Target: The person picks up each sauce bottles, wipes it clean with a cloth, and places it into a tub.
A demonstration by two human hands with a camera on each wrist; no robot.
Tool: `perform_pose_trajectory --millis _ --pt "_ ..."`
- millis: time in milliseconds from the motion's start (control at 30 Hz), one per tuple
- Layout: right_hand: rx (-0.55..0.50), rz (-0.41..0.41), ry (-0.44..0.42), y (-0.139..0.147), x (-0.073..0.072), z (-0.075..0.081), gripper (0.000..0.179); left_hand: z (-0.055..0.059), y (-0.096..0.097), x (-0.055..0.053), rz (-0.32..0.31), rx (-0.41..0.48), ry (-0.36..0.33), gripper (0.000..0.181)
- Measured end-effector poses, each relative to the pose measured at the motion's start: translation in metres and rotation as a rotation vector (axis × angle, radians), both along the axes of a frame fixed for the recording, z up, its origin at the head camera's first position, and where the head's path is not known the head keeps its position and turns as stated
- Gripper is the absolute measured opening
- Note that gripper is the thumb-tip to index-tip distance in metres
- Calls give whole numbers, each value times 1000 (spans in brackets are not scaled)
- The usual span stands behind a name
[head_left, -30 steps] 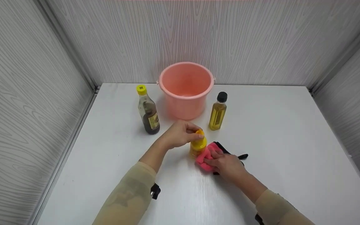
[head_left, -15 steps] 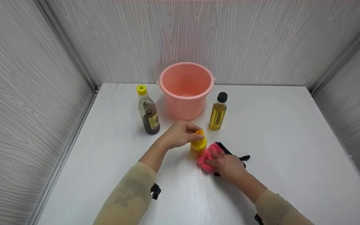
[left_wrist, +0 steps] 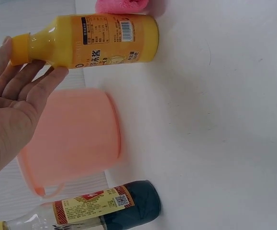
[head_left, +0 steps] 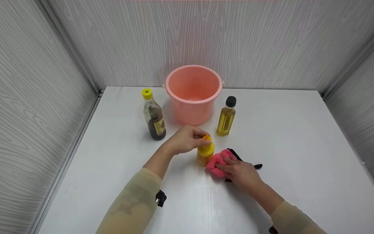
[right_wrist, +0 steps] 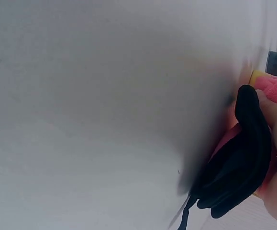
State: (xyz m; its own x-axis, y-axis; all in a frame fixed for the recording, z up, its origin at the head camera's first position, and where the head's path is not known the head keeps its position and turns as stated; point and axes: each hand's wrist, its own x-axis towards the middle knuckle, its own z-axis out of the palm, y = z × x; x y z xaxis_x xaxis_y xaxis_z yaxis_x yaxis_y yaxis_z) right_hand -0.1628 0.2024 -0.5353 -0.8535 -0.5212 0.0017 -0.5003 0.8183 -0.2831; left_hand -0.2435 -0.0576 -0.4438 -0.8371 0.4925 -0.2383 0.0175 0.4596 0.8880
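Note:
An upright yellow squeeze bottle (head_left: 205, 157) stands on the white table, its cap pinched between the thumb and fingers of my left hand (head_left: 185, 140). In the left wrist view the printed label of that squeeze bottle (left_wrist: 110, 40) is visible. Bunched under my right hand (head_left: 243, 175) is a fluffy pink cloth (head_left: 218, 164) with black fabric on its other side. The fingers grip it close against the bottle's lower right side. From the right wrist, the black backing (right_wrist: 246, 158) shows with a thin dangling loop, and the thumb presses over its edge.
Behind the hands stands a pink bucket (head_left: 192, 113). To its left is a dark sauce bottle (head_left: 156, 120) with a yellow cap, and to its right an oil bottle (head_left: 226, 121) with a black cap. Grey wood-grain panels (head_left: 255, 45) enclose the table.
My right hand and the pink cloth have shifted slightly to the right. The left hand keeps its hold on the cap, and the squeeze bottle has hardly moved.

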Motion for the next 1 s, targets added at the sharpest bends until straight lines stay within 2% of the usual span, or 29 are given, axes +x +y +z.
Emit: perform_pose_trajectory --millis 400,533,633,867,1000 --pt "-137 -96 122 14 3 9 59 3 0 -2 -41 -13 18 31" --pt "-174 -92 198 18 3 11 59 3 0 -2 -65 -5 25 27" --pt "-189 -87 225 19 3 12 60 3 -1 -2 -75 -6 26 25" --pt "-223 -85 256 21 0 16 65 3 -2 0 -50 -15 14 26" --pt "-234 -88 266 21 -1 15 64 0 -2 2 -2 7 8 30"
